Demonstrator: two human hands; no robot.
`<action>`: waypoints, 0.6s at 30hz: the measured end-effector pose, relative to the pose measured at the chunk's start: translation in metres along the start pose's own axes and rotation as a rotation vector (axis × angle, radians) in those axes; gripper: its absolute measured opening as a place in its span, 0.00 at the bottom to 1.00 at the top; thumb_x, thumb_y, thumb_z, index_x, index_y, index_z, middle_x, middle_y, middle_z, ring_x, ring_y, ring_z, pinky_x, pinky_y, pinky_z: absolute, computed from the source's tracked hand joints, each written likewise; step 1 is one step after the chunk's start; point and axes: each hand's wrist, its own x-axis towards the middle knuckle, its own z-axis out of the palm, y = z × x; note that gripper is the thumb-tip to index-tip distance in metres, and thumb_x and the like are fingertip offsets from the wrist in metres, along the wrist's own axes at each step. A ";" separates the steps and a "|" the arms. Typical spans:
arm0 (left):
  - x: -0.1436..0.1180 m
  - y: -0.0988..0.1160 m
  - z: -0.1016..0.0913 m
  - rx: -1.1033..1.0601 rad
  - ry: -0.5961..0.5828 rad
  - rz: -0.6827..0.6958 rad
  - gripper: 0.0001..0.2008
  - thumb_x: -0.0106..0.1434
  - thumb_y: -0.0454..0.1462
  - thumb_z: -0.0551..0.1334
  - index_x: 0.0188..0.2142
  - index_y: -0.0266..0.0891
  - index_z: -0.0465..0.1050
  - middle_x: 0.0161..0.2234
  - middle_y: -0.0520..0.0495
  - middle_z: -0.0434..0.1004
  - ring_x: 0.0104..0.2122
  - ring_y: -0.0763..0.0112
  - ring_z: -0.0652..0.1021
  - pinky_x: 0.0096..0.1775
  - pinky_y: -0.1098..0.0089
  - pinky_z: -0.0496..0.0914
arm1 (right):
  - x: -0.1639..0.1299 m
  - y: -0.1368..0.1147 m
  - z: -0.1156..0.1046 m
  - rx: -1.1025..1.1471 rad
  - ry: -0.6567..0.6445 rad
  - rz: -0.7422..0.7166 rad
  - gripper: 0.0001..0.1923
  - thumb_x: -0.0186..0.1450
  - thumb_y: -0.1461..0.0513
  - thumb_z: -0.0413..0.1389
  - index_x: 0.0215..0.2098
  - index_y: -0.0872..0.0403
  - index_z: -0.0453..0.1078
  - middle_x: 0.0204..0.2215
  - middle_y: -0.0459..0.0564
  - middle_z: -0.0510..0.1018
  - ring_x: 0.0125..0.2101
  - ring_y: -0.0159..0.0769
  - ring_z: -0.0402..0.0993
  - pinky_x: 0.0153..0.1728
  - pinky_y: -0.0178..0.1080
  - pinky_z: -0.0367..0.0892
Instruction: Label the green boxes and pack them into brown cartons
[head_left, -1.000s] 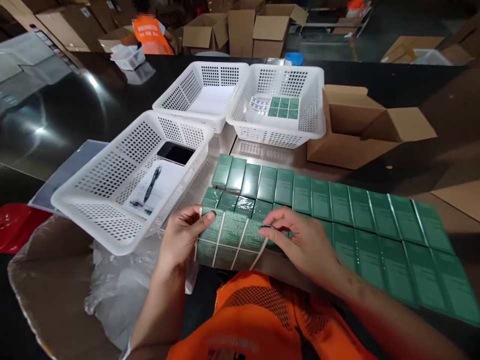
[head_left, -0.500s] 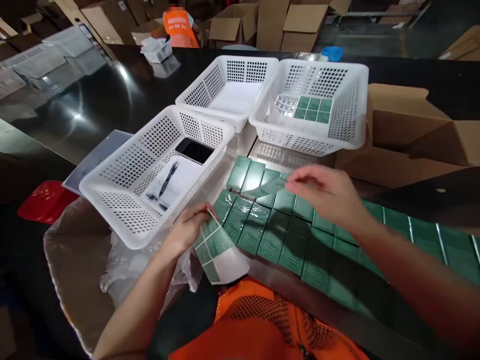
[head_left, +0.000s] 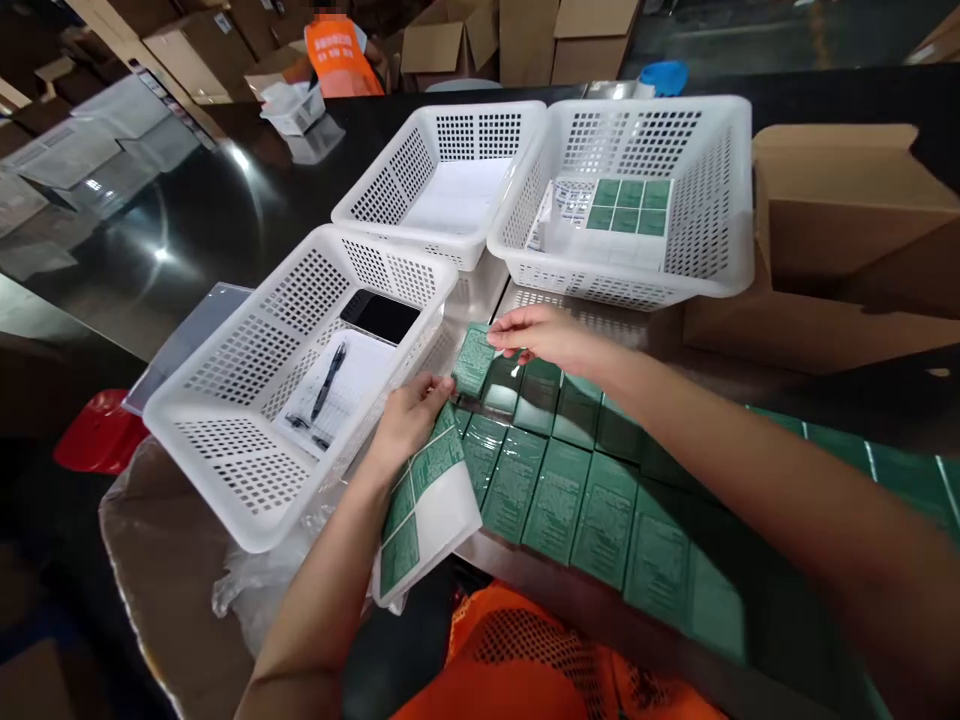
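The right hand (head_left: 536, 335) pinches a green label (head_left: 474, 362), the left hand (head_left: 409, 415) grips the label sheet (head_left: 429, 508), and uneven tension could crease the label

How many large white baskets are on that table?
3: the left basket, holding a phone; the back basket, with white paper; and the right basket, with green labels. I see no others.
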 end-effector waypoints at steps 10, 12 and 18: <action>0.016 0.004 0.006 0.214 0.109 -0.031 0.13 0.60 0.44 0.59 0.26 0.40 0.75 0.23 0.51 0.75 0.26 0.69 0.72 0.31 0.70 0.63 | 0.033 0.010 0.012 -0.408 0.118 -0.133 0.12 0.61 0.56 0.65 0.25 0.55 0.75 0.21 0.45 0.76 0.24 0.32 0.71 0.28 0.36 0.61; 0.018 0.003 0.008 0.239 0.112 -0.042 0.12 0.59 0.43 0.59 0.24 0.40 0.74 0.22 0.52 0.73 0.26 0.69 0.71 0.31 0.70 0.62 | 0.037 0.012 0.013 -0.509 0.134 -0.132 0.12 0.61 0.56 0.65 0.24 0.54 0.75 0.21 0.44 0.76 0.25 0.33 0.71 0.29 0.36 0.60; 0.021 0.004 0.011 0.274 0.080 -0.054 0.14 0.59 0.42 0.58 0.20 0.40 0.70 0.18 0.53 0.67 0.24 0.70 0.69 0.31 0.69 0.60 | 0.039 0.011 0.016 -0.620 0.151 -0.127 0.11 0.60 0.58 0.65 0.23 0.54 0.75 0.22 0.44 0.77 0.26 0.34 0.72 0.31 0.36 0.59</action>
